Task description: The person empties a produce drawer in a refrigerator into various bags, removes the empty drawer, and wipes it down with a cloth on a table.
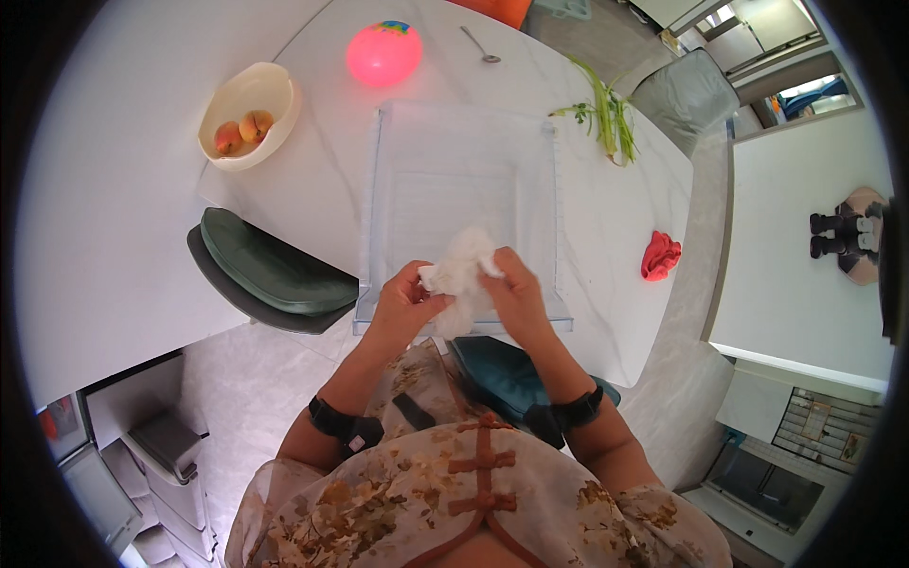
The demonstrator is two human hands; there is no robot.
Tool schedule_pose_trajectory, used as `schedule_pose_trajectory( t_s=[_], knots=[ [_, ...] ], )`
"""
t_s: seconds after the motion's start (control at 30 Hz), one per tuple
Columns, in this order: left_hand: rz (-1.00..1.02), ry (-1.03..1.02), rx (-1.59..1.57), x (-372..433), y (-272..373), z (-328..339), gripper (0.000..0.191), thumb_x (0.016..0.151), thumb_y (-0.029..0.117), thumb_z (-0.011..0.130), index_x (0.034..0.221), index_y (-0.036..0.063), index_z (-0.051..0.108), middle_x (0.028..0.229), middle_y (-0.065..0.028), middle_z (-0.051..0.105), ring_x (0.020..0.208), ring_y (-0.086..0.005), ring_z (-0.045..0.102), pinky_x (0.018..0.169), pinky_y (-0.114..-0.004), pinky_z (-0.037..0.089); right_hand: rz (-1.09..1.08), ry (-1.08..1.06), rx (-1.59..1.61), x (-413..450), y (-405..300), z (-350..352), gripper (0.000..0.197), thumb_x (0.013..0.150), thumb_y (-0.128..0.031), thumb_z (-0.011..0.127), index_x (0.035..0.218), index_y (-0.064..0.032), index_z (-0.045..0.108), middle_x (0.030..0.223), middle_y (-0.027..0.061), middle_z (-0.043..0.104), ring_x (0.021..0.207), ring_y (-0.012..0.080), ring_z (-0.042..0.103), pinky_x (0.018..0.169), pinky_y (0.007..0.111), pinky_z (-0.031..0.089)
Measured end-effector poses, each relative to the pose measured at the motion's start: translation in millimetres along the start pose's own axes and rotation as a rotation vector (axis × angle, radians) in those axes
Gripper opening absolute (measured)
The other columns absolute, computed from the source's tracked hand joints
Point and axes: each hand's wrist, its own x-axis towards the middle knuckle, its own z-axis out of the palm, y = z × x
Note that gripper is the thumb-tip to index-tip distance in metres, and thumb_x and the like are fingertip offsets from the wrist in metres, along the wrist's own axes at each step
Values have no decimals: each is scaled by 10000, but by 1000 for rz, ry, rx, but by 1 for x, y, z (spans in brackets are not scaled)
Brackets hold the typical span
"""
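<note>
My left hand (412, 302) and my right hand (516, 291) hold a bunched white, semi-sheer cloth or plastic film (461, 273) between them; which material it is, I cannot tell. Fingers and thumbs pinch it from both sides. Beneath it on the table lies a clear plastic drawer or bin (454, 202), its near rim just under my wrists. Past its far left corner is a pink balloon or ball (384, 55). Green leafy stalks (612, 124) lie beyond its right side, and a metal spoon (481, 47) rests behind it.
A cream bowl (284, 106) with two peaches (256, 126) stands at the left. A crumpled red cloth (660, 255) lies near the right edge of the white table (603, 284). A green chair (270, 266) reaches the table's left side; a teal chair (497, 376) is under my arms.
</note>
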Motion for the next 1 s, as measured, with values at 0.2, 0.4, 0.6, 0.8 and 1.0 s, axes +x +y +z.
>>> schedule_pose_trajectory(
  t_s=[0.2,0.4,0.6,0.8,1.0],
  knots=[
    [-69,218,-11,5,5,-12,274,744,13,604,1014,20,565,888,-42,611,791,-117,597,630,-228,487,-482,-224,-696,-17,-17,29,596,764,-190,670,1293,-92,413,1148,143,416,907,319,556,738,380,473],
    [-94,-33,421,1,11,-37,293,755,56,631,1035,-8,571,957,-75,620,859,-160,599,759,-271,477,-421,-324,-874,6,-5,25,417,729,-128,657,1120,-90,515,1032,126,491,809,315,579,656,410,485],
    [318,417,878,-17,-1,-61,623,757,53,623,1315,-8,352,1281,-179,449,1200,-252,413,994,-342,322,-394,-183,-982,120,11,-8,315,774,-202,593,1063,-88,550,997,145,514,865,340,556,740,413,471],
    [101,310,703,1,-17,-80,777,743,79,567,1403,14,162,1184,-233,498,1124,-356,469,957,-375,355,20,152,-1143,220,69,3,317,798,-160,508,1103,-86,553,1091,155,484,917,349,554,761,423,471],
    [-13,299,738,12,-29,-94,709,698,50,473,1365,17,235,984,-285,583,945,-436,556,850,-427,428,-211,-581,-1120,163,109,53,265,808,-133,498,1057,-110,585,1117,150,477,910,361,561,768,432,469]
  ],
)
